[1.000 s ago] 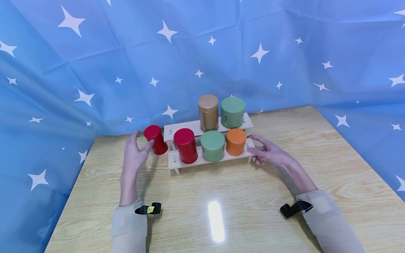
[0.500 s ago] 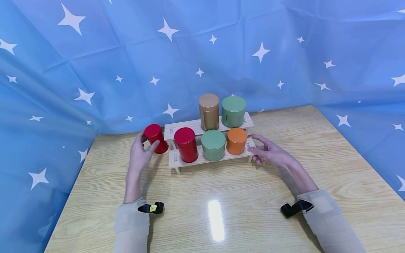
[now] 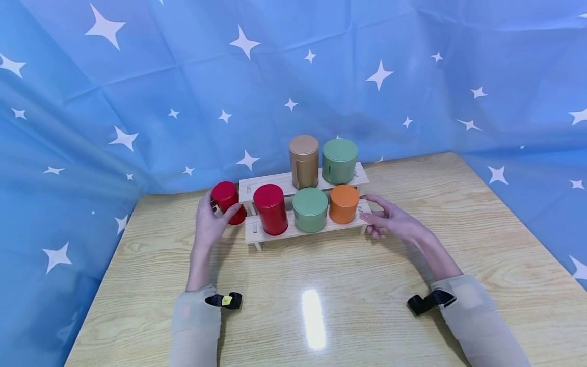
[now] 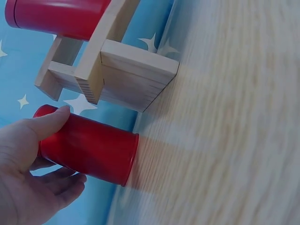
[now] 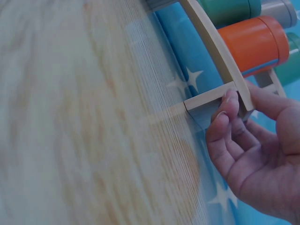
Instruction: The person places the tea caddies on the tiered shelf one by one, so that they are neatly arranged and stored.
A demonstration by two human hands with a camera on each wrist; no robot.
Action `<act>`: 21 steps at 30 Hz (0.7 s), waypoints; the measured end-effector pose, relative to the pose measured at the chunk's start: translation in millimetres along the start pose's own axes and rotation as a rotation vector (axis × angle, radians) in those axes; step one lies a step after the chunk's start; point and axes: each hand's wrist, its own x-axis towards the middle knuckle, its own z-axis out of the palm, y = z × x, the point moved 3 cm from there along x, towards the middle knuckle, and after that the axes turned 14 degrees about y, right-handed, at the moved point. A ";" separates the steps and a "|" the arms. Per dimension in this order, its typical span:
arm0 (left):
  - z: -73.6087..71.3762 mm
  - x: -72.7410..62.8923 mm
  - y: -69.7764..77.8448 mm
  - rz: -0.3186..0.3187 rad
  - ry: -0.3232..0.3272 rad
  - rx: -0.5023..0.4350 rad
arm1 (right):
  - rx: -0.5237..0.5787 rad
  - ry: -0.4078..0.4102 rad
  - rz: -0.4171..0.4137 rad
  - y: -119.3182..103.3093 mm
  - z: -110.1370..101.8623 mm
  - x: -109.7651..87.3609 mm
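Observation:
My left hand (image 3: 211, 221) is round a red canister (image 3: 233, 208) at the left end of a two-tier wooden rack (image 3: 295, 235). In the left wrist view the thumb lies along the near side of this canister (image 4: 91, 147), with the other fingers curled on its far side; its base is close to the tabletop. At the rack's right end, my right hand (image 3: 390, 219) holds the lower shelf, its curled fingers (image 5: 219, 133) against the end support. The lower shelf carries a second red canister (image 3: 270, 210), a green one (image 3: 310, 210) and an orange one (image 3: 344, 204).
On the upper shelf stand a gold-brown canister (image 3: 304, 162) and a green canister (image 3: 340, 162). A blue star-printed cloth (image 3: 293, 76) hangs right behind the rack. The wooden table (image 3: 367, 306) extends in front and to both sides.
My left hand has moved right and closed round the red canister from its left side. The canister has shifted slightly right. My right hand stays at the rack's end.

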 end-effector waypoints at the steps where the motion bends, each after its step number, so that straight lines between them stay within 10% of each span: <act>1: 0.5 -0.3 -0.3 -0.010 -0.008 -0.003 | -0.001 0.001 0.001 -0.1 0.0 0.0; 21: 14.5 -6.9 -12.8 -0.219 -0.075 -0.126 | 0.011 -0.008 -0.010 1.9 -1.8 1.3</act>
